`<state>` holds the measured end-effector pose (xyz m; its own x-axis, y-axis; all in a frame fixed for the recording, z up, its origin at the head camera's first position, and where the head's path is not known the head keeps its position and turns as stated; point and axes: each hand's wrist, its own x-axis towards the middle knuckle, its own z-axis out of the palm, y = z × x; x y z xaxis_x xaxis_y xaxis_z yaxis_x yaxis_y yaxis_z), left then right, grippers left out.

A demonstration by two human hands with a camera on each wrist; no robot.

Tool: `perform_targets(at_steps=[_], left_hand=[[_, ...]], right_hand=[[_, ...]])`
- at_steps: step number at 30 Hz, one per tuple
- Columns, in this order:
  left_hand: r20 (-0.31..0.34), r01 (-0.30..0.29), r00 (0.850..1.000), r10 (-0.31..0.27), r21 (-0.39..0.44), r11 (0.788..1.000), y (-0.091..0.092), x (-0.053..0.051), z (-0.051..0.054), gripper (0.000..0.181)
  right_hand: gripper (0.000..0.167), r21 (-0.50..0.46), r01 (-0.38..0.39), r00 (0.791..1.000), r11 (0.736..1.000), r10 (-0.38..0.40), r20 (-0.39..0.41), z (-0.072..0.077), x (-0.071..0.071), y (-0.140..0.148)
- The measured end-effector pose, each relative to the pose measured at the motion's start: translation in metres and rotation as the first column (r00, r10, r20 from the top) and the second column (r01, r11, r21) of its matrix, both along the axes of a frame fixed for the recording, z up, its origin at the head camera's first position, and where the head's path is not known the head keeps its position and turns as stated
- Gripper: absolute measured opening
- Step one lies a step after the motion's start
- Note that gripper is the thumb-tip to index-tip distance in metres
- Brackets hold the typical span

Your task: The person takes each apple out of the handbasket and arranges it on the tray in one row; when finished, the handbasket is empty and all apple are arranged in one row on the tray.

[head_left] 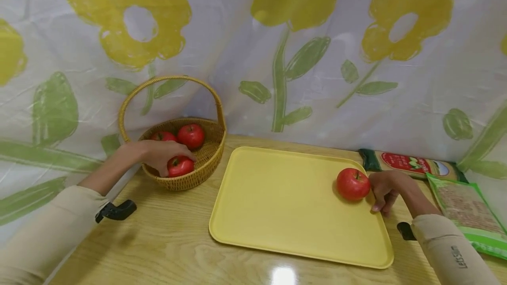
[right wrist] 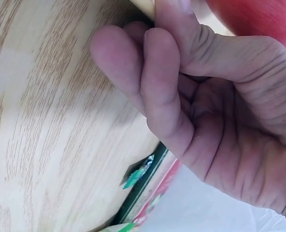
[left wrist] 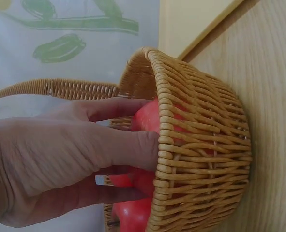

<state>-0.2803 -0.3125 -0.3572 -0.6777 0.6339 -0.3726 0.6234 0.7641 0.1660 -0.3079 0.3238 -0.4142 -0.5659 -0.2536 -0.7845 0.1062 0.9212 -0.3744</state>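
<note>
At the left, a wicker basket [head_left: 206, 170] with a tall handle contains red apples. My left hand [head_left: 164, 155] reaches over its rim and grips a front apple [head_left: 180, 167], thumb on one side and fingers on the other, as the left wrist view [left wrist: 75, 154] shows. Behind it lie another apple [head_left: 192, 135] and one partly covered by the hand. A yellow tray [head_left: 285, 206] lies in the middle, bearing a single apple [head_left: 352, 184] near its right side. Beside that apple, my right hand [head_left: 386, 191] pinches the tray's right rim, its fingers curled [right wrist: 205, 106].
Behind the right hand lies a green-and-red package [head_left: 416, 165] along the cloth. A clear green-edged bag [head_left: 469, 210] is by the right forearm. The flowered cloth [head_left: 229, 34] hangs at the back of the wooden table [head_left: 166, 241].
</note>
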Motion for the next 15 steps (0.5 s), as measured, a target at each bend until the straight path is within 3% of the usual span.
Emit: perform_targets(at_steps=[4,8,15], left_hand=[[-0.082,0.005,0.997,-0.002,0.034,0.999,0.0,0.001,-0.001,0.079],[-0.154,-0.034,0.987,0.048,0.095,0.995,-0.004,0.001,-0.001,0.079],[-0.287,-0.072,0.948,0.136,0.225,0.972,0.002,0.008,0.023,0.077]], right_hand=[[0.026,0.004,0.01,1.0,1.0,-0.01,-0.019,0.0,0.0,0.001],[0.026,-0.011,0.0,1.0,1.0,0.0,-0.013,-0.002,0.001,0.0],[0.024,-0.031,0.001,1.0,1.0,-0.002,-0.01,-0.002,0.001,0.0]])
